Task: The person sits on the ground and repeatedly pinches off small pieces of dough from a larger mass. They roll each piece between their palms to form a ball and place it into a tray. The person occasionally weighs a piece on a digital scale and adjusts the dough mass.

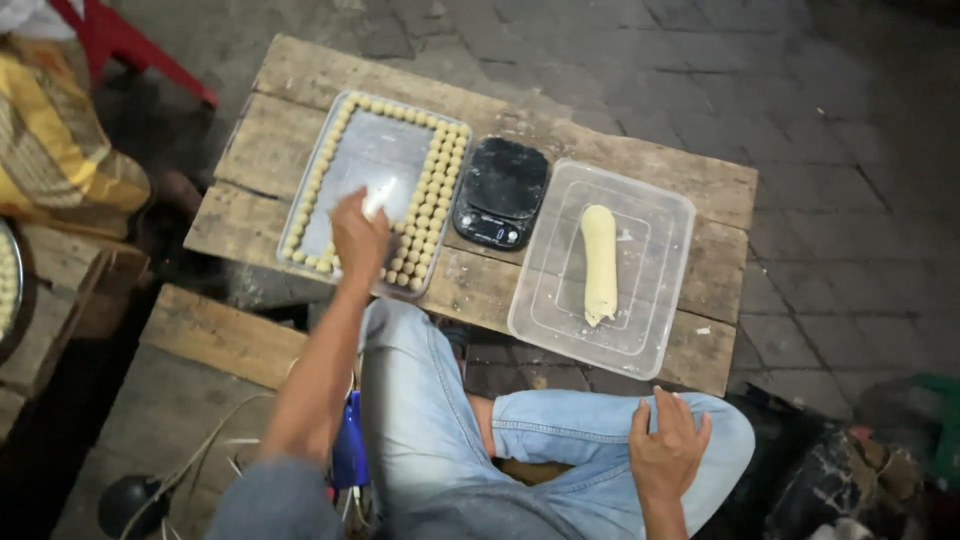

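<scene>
A: Item one, far left: a rectangular metal tray (372, 152) on the rough wooden plank table (700, 190), its long axis running away from the person. Rows of small pale dough balls (432, 215) line its rim, thickest down the right-hand side; the middle is bare metal.

B: And the hand over it?

A: The left hand (358, 238), reached out over the tray's near end. The fingers are curled round a small pale piece (377, 200) that pokes out at the fingertips, probably dough. How tightly they close I cannot tell; the back of the hand hides the grip. The piece sits just beyond the fingers, toward the bare centre, with the filled rows just to its right.

B: Next along?

A: A black digital kitchen scale (500, 192), just beside the tray's right edge, nothing on its platform.

B: Then?

A: A clear rectangular plastic container (660, 215), holding one long pale roll of dough (599, 264). The roll's long axis points away from the person, parallel to the tray's.

B: The other hand?

A: The right hand (668, 448), fingers spread flat on the blue-jeaned knee (560, 420), holding nothing. It is the nearer hand to the roll, though well apart from it; the left is the one at the tray.
</scene>
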